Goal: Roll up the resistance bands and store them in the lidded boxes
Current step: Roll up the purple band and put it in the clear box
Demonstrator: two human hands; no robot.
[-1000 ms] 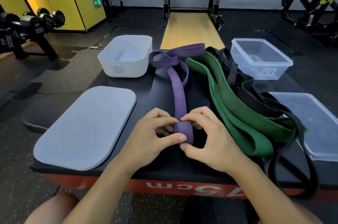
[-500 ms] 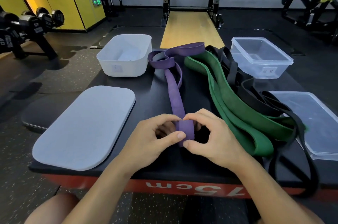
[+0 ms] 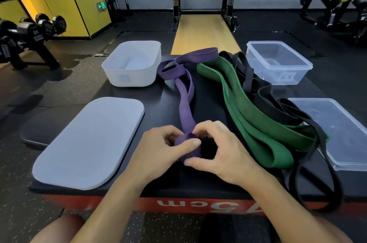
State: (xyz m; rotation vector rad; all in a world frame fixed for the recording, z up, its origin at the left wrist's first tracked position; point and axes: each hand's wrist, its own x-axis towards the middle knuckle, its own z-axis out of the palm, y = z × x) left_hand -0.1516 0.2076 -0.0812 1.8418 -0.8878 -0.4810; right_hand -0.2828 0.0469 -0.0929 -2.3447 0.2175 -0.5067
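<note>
Pinching the rolled end of the purple band [image 3: 185,111], your left thumb [image 3: 191,144] lies flat across the front of the small coil and your right thumb [image 3: 195,163] presses in from below. The other fingers of both hands curl over its top and back, so both hands grip it. Your left hand [image 3: 158,151] comes in from the lower left with knuckles up. Your right hand [image 3: 222,153] comes from the lower right, arched higher, and your forearms form a V over the near edge of the black platform [image 3: 162,101]. The coil sits near that front edge, around the middle. The unrolled length runs straight away from you and ends in loose loops beside the white box [image 3: 133,68] at the far left. The green band [image 3: 256,123] and black bands [image 3: 268,103] lie heaped just right of your right hand, reaching toward the clear box [image 3: 278,64] at the far right. The white lid [image 3: 89,141] lies flat to your left, the clear lid [image 3: 341,129] to your right.
</note>
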